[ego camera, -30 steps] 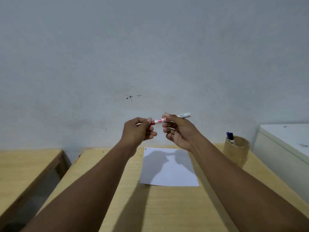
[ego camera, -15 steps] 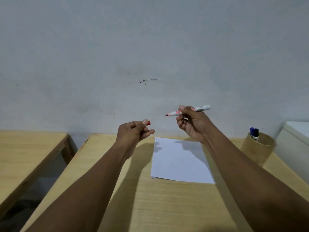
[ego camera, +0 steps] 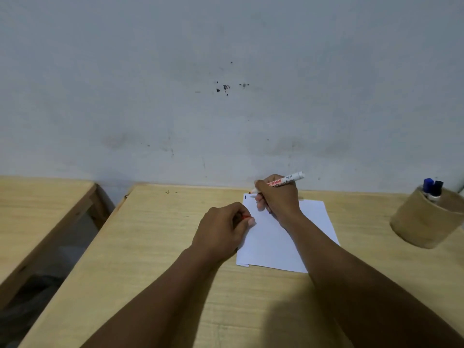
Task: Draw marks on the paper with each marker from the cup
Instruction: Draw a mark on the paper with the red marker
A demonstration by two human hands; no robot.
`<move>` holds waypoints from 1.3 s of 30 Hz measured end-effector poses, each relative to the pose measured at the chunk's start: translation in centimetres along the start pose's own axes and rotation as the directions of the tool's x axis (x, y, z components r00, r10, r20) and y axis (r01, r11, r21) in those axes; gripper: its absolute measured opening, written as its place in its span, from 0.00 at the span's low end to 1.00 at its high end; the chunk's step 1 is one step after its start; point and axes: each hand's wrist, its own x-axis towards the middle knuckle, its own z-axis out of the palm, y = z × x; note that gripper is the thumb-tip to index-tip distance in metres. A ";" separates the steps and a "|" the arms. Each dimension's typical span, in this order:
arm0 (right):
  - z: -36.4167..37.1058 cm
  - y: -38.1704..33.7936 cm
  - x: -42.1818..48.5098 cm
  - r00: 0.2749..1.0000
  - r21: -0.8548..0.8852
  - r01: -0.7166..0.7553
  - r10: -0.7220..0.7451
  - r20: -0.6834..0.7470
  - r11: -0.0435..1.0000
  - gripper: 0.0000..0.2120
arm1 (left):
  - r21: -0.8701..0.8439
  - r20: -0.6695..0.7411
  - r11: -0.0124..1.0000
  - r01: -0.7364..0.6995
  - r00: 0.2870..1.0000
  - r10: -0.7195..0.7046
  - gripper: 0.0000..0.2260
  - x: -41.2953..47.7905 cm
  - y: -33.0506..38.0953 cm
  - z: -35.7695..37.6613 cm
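A white sheet of paper (ego camera: 273, 244) lies on the wooden table (ego camera: 155, 247), with a short black mark (ego camera: 245, 197) in its far left corner. My right hand (ego camera: 277, 197) grips an uncapped red marker (ego camera: 288, 179), its tip down at the paper's far left corner next to the black mark. My left hand (ego camera: 221, 232) rests at the paper's left edge, fingers closed on the red cap (ego camera: 246, 217). A brown cup (ego camera: 426, 222) at the right holds a blue marker (ego camera: 427, 185) and a black marker (ego camera: 437, 188).
A second wooden table (ego camera: 37, 209) stands to the left, across a gap. A grey wall (ego camera: 226, 84) runs right behind both tables. My forearms stretch over the near part of the table.
Both hands have come down from mid-air to the paper. The marker tip now sits at the paper's far left corner, and my left hand with the cap rests at the paper's left edge.
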 end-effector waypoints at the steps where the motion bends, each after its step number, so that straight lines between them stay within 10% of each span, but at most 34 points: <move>1: 0.2 0.3 0.1 1.000 -0.014 0.016 -0.016 -0.004 1.000 0.07 | 0.013 -0.009 1.000 -0.006 1.000 0.006 0.06 0.0 -0.1 0.1; 31: 0.8 1.1 0.7 0.997 -0.171 0.079 -0.080 0.001 0.982 0.09 | -0.040 -0.029 0.999 0.023 0.999 -0.025 0.08 0.5 -0.8 0.5; 39: -1.2 -1.5 0.6 0.984 0.270 -0.075 0.115 -0.138 0.960 0.06 | -0.200 0.008 0.967 0.160 0.987 -0.161 0.06 0.8 0.1 -0.2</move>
